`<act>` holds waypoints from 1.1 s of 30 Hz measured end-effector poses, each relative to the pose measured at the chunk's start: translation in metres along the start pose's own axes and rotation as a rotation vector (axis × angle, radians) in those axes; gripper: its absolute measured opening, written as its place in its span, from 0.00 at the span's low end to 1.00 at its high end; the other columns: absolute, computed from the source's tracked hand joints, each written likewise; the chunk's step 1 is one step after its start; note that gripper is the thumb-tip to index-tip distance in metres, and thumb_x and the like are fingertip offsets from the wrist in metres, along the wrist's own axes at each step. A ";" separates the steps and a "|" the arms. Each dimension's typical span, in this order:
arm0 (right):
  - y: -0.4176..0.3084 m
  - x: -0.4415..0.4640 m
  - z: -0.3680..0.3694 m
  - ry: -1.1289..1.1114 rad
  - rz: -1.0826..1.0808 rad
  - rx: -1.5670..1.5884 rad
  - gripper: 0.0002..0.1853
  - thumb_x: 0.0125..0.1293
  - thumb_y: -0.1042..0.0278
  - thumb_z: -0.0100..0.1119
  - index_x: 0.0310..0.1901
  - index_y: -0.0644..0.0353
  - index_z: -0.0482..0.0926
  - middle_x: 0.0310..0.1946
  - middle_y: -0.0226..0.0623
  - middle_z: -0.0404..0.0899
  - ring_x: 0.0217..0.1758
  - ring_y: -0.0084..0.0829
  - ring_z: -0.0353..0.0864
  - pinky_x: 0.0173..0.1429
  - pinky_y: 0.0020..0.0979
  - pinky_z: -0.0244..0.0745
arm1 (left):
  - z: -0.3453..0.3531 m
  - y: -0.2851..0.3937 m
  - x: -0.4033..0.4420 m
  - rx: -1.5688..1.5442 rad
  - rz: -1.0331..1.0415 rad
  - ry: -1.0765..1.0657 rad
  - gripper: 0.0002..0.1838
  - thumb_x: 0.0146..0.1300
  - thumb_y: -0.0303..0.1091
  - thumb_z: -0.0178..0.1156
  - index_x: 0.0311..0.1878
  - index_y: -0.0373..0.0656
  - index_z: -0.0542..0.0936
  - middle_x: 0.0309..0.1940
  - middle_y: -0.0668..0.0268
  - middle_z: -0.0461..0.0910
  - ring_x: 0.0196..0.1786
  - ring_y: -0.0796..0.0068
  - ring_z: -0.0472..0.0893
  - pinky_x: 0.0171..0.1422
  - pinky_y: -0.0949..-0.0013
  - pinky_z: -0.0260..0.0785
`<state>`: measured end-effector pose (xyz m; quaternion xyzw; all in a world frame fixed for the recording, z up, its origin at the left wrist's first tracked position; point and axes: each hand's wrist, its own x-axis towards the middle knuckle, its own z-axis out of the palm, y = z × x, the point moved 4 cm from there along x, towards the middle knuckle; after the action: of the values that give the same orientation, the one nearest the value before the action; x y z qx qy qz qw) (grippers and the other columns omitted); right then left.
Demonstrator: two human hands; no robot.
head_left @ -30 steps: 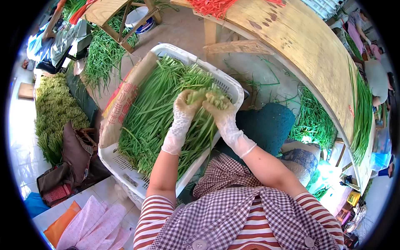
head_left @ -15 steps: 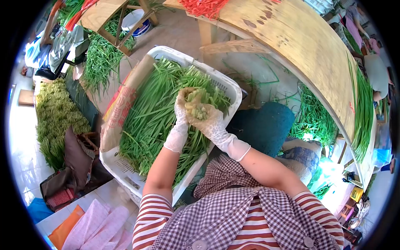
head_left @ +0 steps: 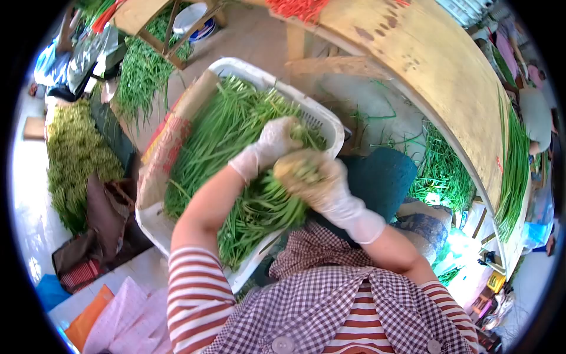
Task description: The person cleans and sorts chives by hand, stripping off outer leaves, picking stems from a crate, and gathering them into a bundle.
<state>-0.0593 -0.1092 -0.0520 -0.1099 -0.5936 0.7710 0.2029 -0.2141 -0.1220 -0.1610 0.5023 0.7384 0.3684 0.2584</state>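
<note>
A white plastic crate [head_left: 321,112] is filled with long green garlic chives [head_left: 206,141], their pale cut ends toward the upper right. My left hand [head_left: 276,141], in a whitish glove, curls its fingers against the stem ends at that side; the fingertips are partly hidden. Closer to my body, my right hand [head_left: 324,183] in a stained glove is closed around a bunch of chives [head_left: 286,203]. The bunch's cut ends sit blurred at the palm, and its leaves hang down over the crate's near side.
A brown paper sack [head_left: 174,130] lines the crate's left side. A curved wooden table [head_left: 424,65] with red ties [head_left: 298,9] and loose chives [head_left: 513,171] stands to the right. Bundled chives [head_left: 82,159] stand at left. A dark green seat [head_left: 383,177] is near my right arm.
My hands were together around the cut ends; now they are apart. The left has moved up over the stems in the crate, the right down toward my body with the bunch.
</note>
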 end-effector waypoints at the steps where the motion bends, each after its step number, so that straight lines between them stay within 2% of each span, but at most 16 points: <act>1: -0.027 0.005 -0.006 0.004 -0.066 -0.084 0.10 0.59 0.77 0.63 0.43 0.62 0.78 0.41 0.37 0.81 0.43 0.33 0.82 0.48 0.33 0.83 | -0.006 0.001 0.001 0.014 -0.030 -0.035 0.26 0.44 0.42 0.71 0.44 0.37 0.78 0.40 0.48 0.81 0.44 0.48 0.81 0.50 0.59 0.73; 3: -0.083 0.011 -0.018 0.043 -0.216 -0.201 0.10 0.60 0.76 0.63 0.44 0.62 0.78 0.41 0.37 0.81 0.43 0.32 0.82 0.48 0.33 0.83 | -0.035 0.050 -0.014 0.091 -0.114 -0.112 0.22 0.54 0.44 0.66 0.46 0.37 0.79 0.42 0.50 0.82 0.46 0.54 0.81 0.52 0.59 0.72; 4: -0.108 0.012 -0.024 0.063 -0.291 -0.249 0.10 0.60 0.76 0.63 0.44 0.61 0.79 0.41 0.37 0.81 0.43 0.32 0.82 0.48 0.33 0.83 | -0.001 -0.004 -0.009 -0.741 -0.344 -0.232 0.21 0.66 0.43 0.56 0.56 0.39 0.76 0.53 0.56 0.79 0.54 0.64 0.78 0.59 0.61 0.70; 5: -0.132 0.011 -0.029 0.084 -0.368 -0.295 0.09 0.61 0.75 0.62 0.44 0.61 0.79 0.41 0.37 0.81 0.43 0.32 0.82 0.48 0.33 0.83 | -0.012 0.041 -0.023 -0.162 0.464 -0.182 0.22 0.72 0.40 0.48 0.66 0.43 0.69 0.64 0.64 0.70 0.63 0.73 0.70 0.67 0.64 0.65; 7: -0.170 0.008 -0.035 0.106 -0.489 -0.374 0.09 0.61 0.74 0.62 0.44 0.61 0.79 0.41 0.37 0.81 0.43 0.31 0.82 0.48 0.32 0.82 | -0.051 0.111 -0.051 -0.950 0.044 -0.341 0.31 0.66 0.44 0.56 0.70 0.44 0.63 0.69 0.63 0.62 0.70 0.69 0.62 0.73 0.58 0.55; 9: -0.194 0.001 -0.035 0.115 -0.579 -0.429 0.09 0.62 0.73 0.61 0.44 0.61 0.79 0.41 0.37 0.81 0.43 0.31 0.82 0.48 0.32 0.82 | -0.054 0.106 -0.064 -0.610 -0.012 -0.291 0.41 0.60 0.49 0.62 0.72 0.44 0.58 0.72 0.58 0.57 0.73 0.62 0.57 0.76 0.53 0.50; 11: -0.205 -0.005 -0.033 0.130 -0.633 -0.453 0.09 0.63 0.72 0.61 0.44 0.61 0.79 0.41 0.37 0.81 0.43 0.30 0.82 0.48 0.32 0.82 | -0.033 0.041 -0.068 0.857 0.244 -0.027 0.52 0.53 0.55 0.67 0.74 0.43 0.53 0.72 0.49 0.55 0.73 0.52 0.57 0.76 0.49 0.49; 12: -0.205 -0.007 -0.031 0.141 -0.646 -0.456 0.09 0.63 0.71 0.61 0.44 0.61 0.79 0.41 0.37 0.81 0.43 0.30 0.82 0.48 0.32 0.81 | -0.036 0.033 -0.082 0.790 0.176 -0.055 0.62 0.38 0.60 0.73 0.74 0.43 0.53 0.71 0.46 0.54 0.73 0.45 0.54 0.75 0.45 0.46; 15: -0.186 -0.006 -0.024 0.197 -0.649 -0.418 0.09 0.64 0.69 0.60 0.44 0.61 0.79 0.41 0.37 0.81 0.43 0.29 0.82 0.48 0.32 0.81 | -0.072 0.002 -0.140 0.561 0.078 0.219 0.58 0.35 0.49 0.77 0.72 0.50 0.58 0.71 0.56 0.57 0.72 0.50 0.56 0.72 0.40 0.48; 17: -0.163 -0.003 -0.015 0.232 -0.610 -0.354 0.09 0.65 0.68 0.59 0.44 0.61 0.79 0.41 0.37 0.81 0.43 0.28 0.81 0.48 0.32 0.80 | -0.106 -0.029 -0.188 0.512 -0.190 0.378 0.53 0.41 0.43 0.75 0.72 0.53 0.58 0.69 0.58 0.60 0.71 0.54 0.59 0.72 0.45 0.50; 20: -0.152 0.004 0.004 0.279 -0.509 -0.228 0.10 0.66 0.67 0.58 0.45 0.61 0.79 0.41 0.36 0.81 0.42 0.27 0.81 0.49 0.31 0.80 | -0.142 -0.003 -0.258 0.655 -0.165 0.617 0.44 0.48 0.36 0.71 0.71 0.53 0.63 0.66 0.58 0.66 0.68 0.56 0.64 0.73 0.54 0.54; 23: -0.209 0.015 0.004 0.368 -0.395 -0.138 0.09 0.67 0.65 0.57 0.41 0.61 0.80 0.33 0.34 0.81 0.40 0.23 0.81 0.47 0.26 0.79 | -0.144 0.025 -0.299 0.420 -0.124 0.864 0.38 0.50 0.27 0.68 0.67 0.45 0.67 0.62 0.55 0.70 0.65 0.54 0.68 0.70 0.58 0.60; 24: -0.246 0.012 -0.002 0.425 -0.633 -0.473 0.10 0.67 0.65 0.56 0.43 0.61 0.80 0.32 0.34 0.81 0.39 0.24 0.80 0.46 0.27 0.79 | -0.141 0.034 -0.305 0.376 -0.150 0.901 0.37 0.50 0.25 0.67 0.66 0.43 0.67 0.61 0.55 0.71 0.65 0.55 0.69 0.69 0.59 0.60; 26: -0.325 0.006 0.001 0.358 -0.912 -0.631 0.09 0.61 0.62 0.52 0.36 0.57 0.76 0.28 0.33 0.77 0.33 0.27 0.81 0.41 0.32 0.83 | -0.132 0.043 -0.308 0.311 -0.176 0.962 0.34 0.51 0.23 0.66 0.65 0.39 0.69 0.60 0.55 0.72 0.64 0.57 0.70 0.70 0.61 0.60; 28: -0.369 -0.013 -0.012 0.333 -1.125 -0.812 0.09 0.60 0.63 0.53 0.38 0.57 0.76 0.30 0.33 0.77 0.35 0.29 0.81 0.42 0.33 0.82 | -0.122 0.060 -0.290 0.309 -0.161 0.998 0.33 0.52 0.21 0.65 0.64 0.37 0.69 0.60 0.55 0.73 0.64 0.59 0.71 0.70 0.62 0.59; 33: -0.346 -0.026 -0.097 0.198 -1.201 -1.377 0.11 0.58 0.67 0.57 0.42 0.57 0.75 0.34 0.35 0.78 0.38 0.32 0.82 0.45 0.36 0.81 | -0.091 0.155 -0.200 0.104 0.145 0.964 0.31 0.51 0.17 0.64 0.62 0.36 0.70 0.58 0.56 0.74 0.61 0.60 0.72 0.69 0.61 0.62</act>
<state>0.0668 0.0370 0.2515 0.0549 -0.8590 -0.0008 0.5091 -0.1248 -0.3000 0.0202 0.3371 0.7545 0.5386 -0.1646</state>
